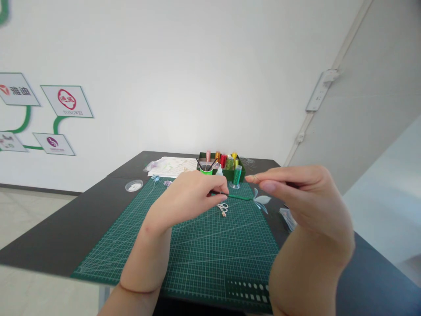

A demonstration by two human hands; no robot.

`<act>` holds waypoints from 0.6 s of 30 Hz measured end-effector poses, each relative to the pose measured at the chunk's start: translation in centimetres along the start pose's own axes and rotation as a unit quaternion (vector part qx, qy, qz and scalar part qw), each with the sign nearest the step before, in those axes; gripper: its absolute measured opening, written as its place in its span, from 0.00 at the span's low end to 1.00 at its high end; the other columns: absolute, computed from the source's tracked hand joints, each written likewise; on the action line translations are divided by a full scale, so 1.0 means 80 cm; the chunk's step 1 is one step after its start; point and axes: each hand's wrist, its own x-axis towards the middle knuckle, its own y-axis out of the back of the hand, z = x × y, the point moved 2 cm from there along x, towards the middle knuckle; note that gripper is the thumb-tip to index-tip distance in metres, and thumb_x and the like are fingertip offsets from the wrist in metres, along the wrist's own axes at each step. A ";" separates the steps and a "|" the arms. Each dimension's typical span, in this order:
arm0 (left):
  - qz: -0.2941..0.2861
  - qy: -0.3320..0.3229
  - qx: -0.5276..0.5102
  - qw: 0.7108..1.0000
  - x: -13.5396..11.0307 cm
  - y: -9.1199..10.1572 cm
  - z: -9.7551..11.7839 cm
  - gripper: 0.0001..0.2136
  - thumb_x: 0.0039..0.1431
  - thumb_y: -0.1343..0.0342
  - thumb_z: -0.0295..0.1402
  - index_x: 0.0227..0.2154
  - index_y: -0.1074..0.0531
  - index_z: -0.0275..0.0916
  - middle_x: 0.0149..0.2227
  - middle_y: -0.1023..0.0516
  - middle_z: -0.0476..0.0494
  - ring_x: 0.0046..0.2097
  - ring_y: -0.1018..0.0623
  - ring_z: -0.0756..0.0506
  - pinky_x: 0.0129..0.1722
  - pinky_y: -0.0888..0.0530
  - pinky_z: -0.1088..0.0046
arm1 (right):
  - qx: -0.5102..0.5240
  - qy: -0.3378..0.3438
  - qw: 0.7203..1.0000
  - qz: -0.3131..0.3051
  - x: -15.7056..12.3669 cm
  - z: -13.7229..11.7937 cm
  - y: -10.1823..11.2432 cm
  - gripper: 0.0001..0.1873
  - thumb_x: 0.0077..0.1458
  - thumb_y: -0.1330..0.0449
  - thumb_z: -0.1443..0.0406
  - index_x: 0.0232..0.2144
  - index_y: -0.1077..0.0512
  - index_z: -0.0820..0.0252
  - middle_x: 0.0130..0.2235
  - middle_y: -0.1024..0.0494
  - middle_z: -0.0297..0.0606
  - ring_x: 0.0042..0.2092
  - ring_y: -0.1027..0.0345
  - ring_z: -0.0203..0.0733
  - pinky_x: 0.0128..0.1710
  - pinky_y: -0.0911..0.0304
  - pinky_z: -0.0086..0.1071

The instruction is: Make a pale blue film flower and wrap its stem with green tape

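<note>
My left hand (197, 193) is closed, its fingers pinching a thin green stem (240, 197) that sticks out to the right. A dark piece shows between those fingers. At the stem's right end are pale bluish-white petals (262, 199), apparently joined to it. Raised to the right of the stem, my right hand (299, 188) has thumb and forefinger pressed together. Something very fine shows at the fingertips, too small to make out. White-handled scissors (223, 207) lie on the mat just below my left fingertips.
A green cutting mat (210, 254) covers much of the dark table (66, 219). Behind my hands stand a green box (243, 169) of thread spools, a green spool (237, 175) and a cup (206, 168) of tools. White sheets (171, 166) and a small dish (134, 186) are at left.
</note>
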 end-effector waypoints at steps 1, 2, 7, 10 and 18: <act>-0.002 -0.008 0.001 1.000 -0.003 0.001 0.003 0.02 0.63 0.40 0.30 0.34 0.24 0.44 0.29 0.20 0.59 0.30 0.24 0.52 0.29 0.38 0.75 | 0.012 -0.007 1.000 0.015 0.002 0.003 -0.001 0.06 0.53 0.29 0.63 0.32 0.15 0.41 0.32 0.14 0.34 0.30 0.23 0.40 0.26 0.29 0.31; -0.005 -0.014 0.001 1.000 -0.007 0.003 0.006 0.02 0.63 0.40 0.30 0.34 0.24 0.44 0.29 0.20 0.59 0.29 0.25 0.52 0.29 0.39 0.75 | 0.024 -0.015 0.999 0.029 0.004 0.006 -0.001 0.07 0.53 0.29 0.63 0.32 0.15 0.41 0.34 0.13 0.34 0.33 0.21 0.41 0.30 0.27 0.33; -0.019 -0.065 -0.025 0.997 -0.024 0.015 0.020 0.02 0.64 0.40 0.30 0.35 0.24 0.43 0.30 0.20 0.58 0.29 0.24 0.53 0.30 0.38 0.77 | 0.034 -0.048 0.995 0.079 0.014 0.010 -0.010 0.09 0.54 0.32 0.67 0.32 0.15 0.45 0.24 0.19 0.33 0.35 0.21 0.44 0.32 0.26 0.35; 0.003 -0.076 -0.029 0.997 -0.031 0.021 0.025 0.02 0.65 0.40 0.30 0.35 0.25 0.42 0.29 0.20 0.58 0.30 0.24 0.54 0.31 0.37 0.78 | 0.018 -0.065 0.994 0.091 0.017 0.007 -0.014 0.07 0.54 0.33 0.67 0.31 0.15 0.49 0.18 0.25 0.32 0.33 0.23 0.44 0.29 0.29 0.33; 0.059 -0.088 -0.012 0.994 -0.047 0.028 0.034 0.01 0.65 0.40 0.31 0.36 0.26 0.43 0.29 0.20 0.58 0.30 0.23 0.53 0.31 0.35 0.79 | -0.007 -0.061 0.996 0.062 0.019 0.007 -0.017 0.06 0.55 0.33 0.65 0.32 0.14 0.50 0.18 0.26 0.32 0.34 0.24 0.43 0.32 0.29 0.34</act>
